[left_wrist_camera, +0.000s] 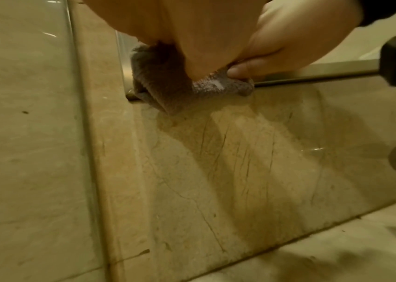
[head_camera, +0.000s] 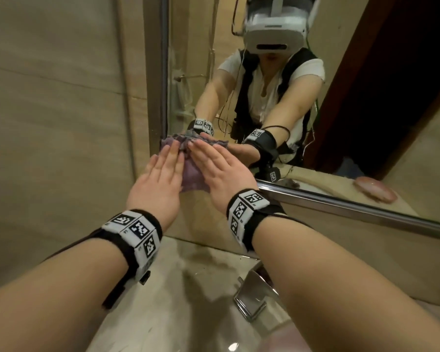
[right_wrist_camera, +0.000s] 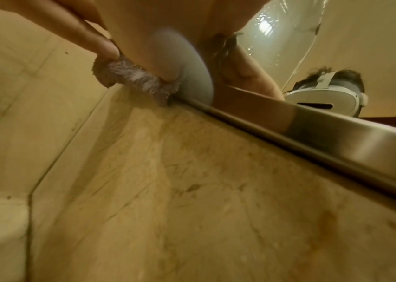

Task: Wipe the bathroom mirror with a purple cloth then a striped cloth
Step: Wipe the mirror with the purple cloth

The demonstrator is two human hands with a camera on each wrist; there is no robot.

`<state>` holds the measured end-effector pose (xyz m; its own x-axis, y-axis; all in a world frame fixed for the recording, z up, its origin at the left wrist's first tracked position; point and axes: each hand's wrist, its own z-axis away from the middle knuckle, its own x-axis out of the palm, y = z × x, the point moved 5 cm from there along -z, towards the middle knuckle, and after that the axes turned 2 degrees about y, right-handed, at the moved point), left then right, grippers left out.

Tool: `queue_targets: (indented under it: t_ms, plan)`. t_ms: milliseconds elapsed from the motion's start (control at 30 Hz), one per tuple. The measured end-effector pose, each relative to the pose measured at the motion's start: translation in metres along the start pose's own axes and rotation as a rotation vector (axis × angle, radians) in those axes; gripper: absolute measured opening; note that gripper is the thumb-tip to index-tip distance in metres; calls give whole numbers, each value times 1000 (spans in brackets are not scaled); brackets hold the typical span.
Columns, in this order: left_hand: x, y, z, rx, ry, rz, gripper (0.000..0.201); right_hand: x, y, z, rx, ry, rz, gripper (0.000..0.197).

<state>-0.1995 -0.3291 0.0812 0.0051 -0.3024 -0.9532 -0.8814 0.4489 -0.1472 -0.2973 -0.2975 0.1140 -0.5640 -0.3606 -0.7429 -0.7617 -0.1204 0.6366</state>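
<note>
Pressing the purple cloth into the mirror corner, both hands lie flat-fingered; next, probably sweep rightward.

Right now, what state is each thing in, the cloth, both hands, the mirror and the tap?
purple cloth: bunched, pressed flat against the mirror's lower left corner.
left hand: flat on the cloth, fingers straight.
right hand: flat on the cloth, fingers straight, beside the left hand.
mirror: glass reflects the person; no streaks that I can make out.
faucet: no water running.
</note>
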Motion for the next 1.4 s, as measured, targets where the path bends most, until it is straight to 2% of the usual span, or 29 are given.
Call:
queue_targets:
  t_ms: [100,233,367,467,567,767,933,1067,1400]
  plan:
    - [1,6,-3,-40,16,89,62,-9,7,-2,26,46,-7,65]
    - [5,11,-15,-67,63,138,65,-12,9,-4,-20,98,11,63]
    - [12,9,-20,-63,136,132,66,-3,14,-4,-37,110,2,64]
    - [10,10,-19,-26,247,206,67,0,22,-1,-75,126,44,64]
    - [4,12,-18,-5,302,156,71,3,27,4,-82,130,77,64]
    - [-1,26,-19,-19,207,120,64,9,37,12,-66,162,97,66]
    - [-18,47,-19,30,188,106,64,19,56,28,-26,174,97,68]
    - [-29,67,-19,42,122,67,62,25,73,44,11,246,127,69]
    - [-62,148,-23,275,125,-85,59,56,135,123,127,376,45,62]
